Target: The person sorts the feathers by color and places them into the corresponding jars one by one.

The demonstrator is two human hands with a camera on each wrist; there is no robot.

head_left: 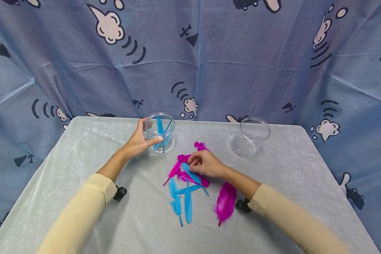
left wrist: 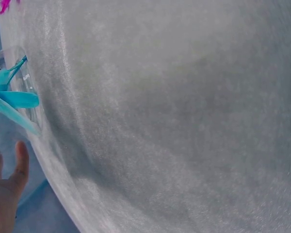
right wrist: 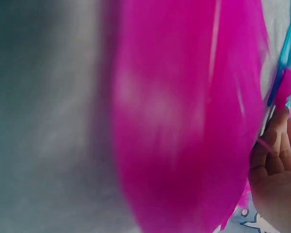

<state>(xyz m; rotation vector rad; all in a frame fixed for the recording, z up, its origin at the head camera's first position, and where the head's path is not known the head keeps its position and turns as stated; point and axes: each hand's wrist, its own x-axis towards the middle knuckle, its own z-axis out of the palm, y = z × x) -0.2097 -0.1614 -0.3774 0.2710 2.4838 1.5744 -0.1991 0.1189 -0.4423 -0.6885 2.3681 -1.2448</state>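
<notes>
My left hand (head_left: 141, 141) grips a clear plastic cup (head_left: 165, 150) from its left side, thumb across the front and fingers behind. Several blue feathers (head_left: 160, 125) stand in that cup; in the left wrist view they spread beyond its rim. Over the loose feathers, my right hand (head_left: 207, 164) has curled fingers, which pinch a blue feather (head_left: 197, 179) near its upper end. Magenta feathers (head_left: 174, 170) lie under and beside these fingers. Nearer the front are more blue feathers (head_left: 188, 208). A large magenta feather (head_left: 227, 201) lies below the right wrist and fills much of the right wrist view.
A second clear cup (head_left: 243, 146) stands at the back right, with nothing visible in it. A grey-white cloth covers the table (head_left: 273, 169). Behind its back edge hangs a blue printed curtain (head_left: 222, 84). Black devices (head_left: 120, 194) are worn at both wrists.
</notes>
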